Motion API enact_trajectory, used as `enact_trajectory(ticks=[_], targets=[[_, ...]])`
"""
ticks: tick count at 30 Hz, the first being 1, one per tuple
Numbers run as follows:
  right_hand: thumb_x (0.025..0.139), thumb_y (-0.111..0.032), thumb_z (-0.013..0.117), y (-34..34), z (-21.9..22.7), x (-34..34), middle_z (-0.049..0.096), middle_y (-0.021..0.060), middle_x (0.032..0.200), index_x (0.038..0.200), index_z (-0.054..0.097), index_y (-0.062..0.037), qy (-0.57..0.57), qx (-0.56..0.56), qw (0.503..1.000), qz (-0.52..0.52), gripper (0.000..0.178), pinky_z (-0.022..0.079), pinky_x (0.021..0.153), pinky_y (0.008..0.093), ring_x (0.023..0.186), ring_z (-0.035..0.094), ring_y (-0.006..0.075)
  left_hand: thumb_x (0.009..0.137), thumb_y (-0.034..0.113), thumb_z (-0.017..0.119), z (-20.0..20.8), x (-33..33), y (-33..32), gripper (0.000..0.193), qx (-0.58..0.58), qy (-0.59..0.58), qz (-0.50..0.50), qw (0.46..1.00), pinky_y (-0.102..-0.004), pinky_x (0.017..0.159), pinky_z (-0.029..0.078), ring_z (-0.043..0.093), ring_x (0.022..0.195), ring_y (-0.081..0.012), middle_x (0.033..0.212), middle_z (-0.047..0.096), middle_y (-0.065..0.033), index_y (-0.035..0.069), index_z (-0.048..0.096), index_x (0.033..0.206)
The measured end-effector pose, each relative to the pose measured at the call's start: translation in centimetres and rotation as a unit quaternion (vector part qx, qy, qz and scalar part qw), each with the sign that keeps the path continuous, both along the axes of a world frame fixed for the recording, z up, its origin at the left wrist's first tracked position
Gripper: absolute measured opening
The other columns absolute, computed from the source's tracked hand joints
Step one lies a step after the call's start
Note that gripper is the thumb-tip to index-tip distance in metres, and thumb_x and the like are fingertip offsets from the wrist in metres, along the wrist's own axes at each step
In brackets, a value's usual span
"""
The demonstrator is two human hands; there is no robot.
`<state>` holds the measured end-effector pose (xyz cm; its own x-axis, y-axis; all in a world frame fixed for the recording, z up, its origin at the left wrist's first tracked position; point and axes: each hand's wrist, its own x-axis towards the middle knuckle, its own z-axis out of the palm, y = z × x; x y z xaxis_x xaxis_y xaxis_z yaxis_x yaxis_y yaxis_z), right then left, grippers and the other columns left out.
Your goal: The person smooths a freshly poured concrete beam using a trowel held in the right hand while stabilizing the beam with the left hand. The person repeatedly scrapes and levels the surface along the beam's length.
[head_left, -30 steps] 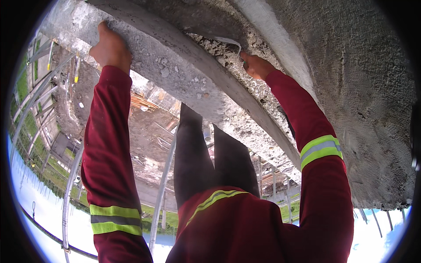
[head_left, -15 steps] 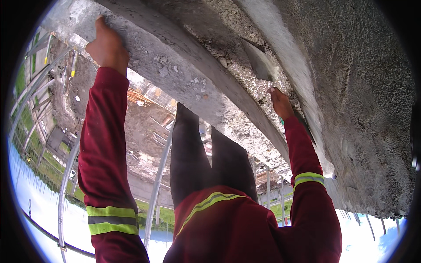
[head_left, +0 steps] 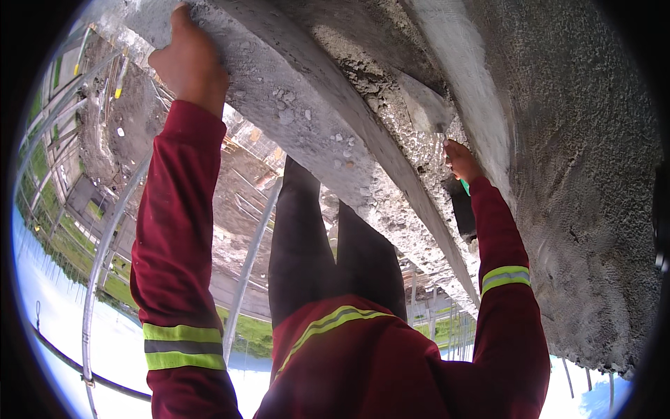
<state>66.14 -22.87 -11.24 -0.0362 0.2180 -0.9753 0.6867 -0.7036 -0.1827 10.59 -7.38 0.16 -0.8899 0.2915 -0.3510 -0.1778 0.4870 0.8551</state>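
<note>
My right hand (head_left: 462,160) is closed round a trowel, with a bit of green handle showing by the wrist. The trowel's grey blade (head_left: 422,105) lies against wet, lumpy mortar (head_left: 380,98) in the narrow channel between a long board and the wall. My left hand (head_left: 192,66) grips the outer edge of that cement-smeared board (head_left: 279,91), its thumb on top and the other fingers partly hidden. Crumbs of mortar are scattered over the board's flat face.
A rough grey wall (head_left: 579,174) rises close on the right. Metal scaffold poles (head_left: 105,244) stand at the left. Far below are muddy ground, scattered timber and green grass. My legs (head_left: 300,244) stand by the board. A dark gap (head_left: 462,209) shows beside my right forearm.
Both hands and the board have shifted rightward in view. The trowel blade has changed its tilt and now lies flatter against the mortar. Both hands keep their grip.
</note>
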Motion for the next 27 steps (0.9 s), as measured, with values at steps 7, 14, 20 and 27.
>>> enact_trajectory(ticks=[7,14,20,27], targets=[[0.111,-0.049,0.050,-1.0,0.0,-2.8,0.047,-0.0031,0.070,0.093,0.057,-0.0133,-0.043,-0.031,0.998,-0.038,0.041,0.031,0.039,0.0301,0.049,0.039,0.0083,0.089,0.037,0.079,-0.6,-0.8,0.1,0.061,0.068,-0.004,-0.022,0.997,-0.0411,0.073,0.055,0.063,0.082,-0.0221,0.095,0.063,-0.0134,-0.013,0.055,0.115],[0.115,-0.044,0.045,-0.6,-3.4,-7.3,0.050,0.0010,0.073,0.092,0.055,-0.0075,0.068,0.015,0.995,-0.069,0.044,0.044,0.067,0.0345,0.068,0.043,0.0131,0.093,0.048,0.071,1.2,2.0,-0.1,0.082,-0.001,0.050,-0.027,0.998,-0.0437,0.101,0.047,0.059,0.117,-0.0340,0.133,0.057,-0.0237,-0.014,0.045,0.141],[0.116,-0.041,0.046,-2.5,-2.9,-6.9,0.046,-0.0013,0.073,0.090,0.054,-0.0062,0.032,0.151,0.985,0.083,0.044,0.041,0.067,0.0343,0.069,0.043,0.0121,0.093,0.035,0.076,0.1,0.2,0.6,0.055,0.039,0.004,-0.009,0.999,-0.0383,0.071,0.053,0.061,0.081,-0.0220,0.096,0.061,-0.0125,-0.012,0.056,0.114],[0.116,-0.041,0.043,-1.6,-3.7,-10.3,0.043,0.0006,0.072,0.090,0.052,-0.0054,0.060,0.183,0.981,0.017,0.045,0.041,0.064,0.0374,0.064,0.042,0.0149,0.101,0.032,0.064,-2.4,-2.4,-1.8,0.044,-0.099,0.200,-0.225,0.948,-0.0358,0.083,0.050,0.059,0.090,-0.0205,0.100,0.058,-0.0124,-0.008,0.059,0.120]])
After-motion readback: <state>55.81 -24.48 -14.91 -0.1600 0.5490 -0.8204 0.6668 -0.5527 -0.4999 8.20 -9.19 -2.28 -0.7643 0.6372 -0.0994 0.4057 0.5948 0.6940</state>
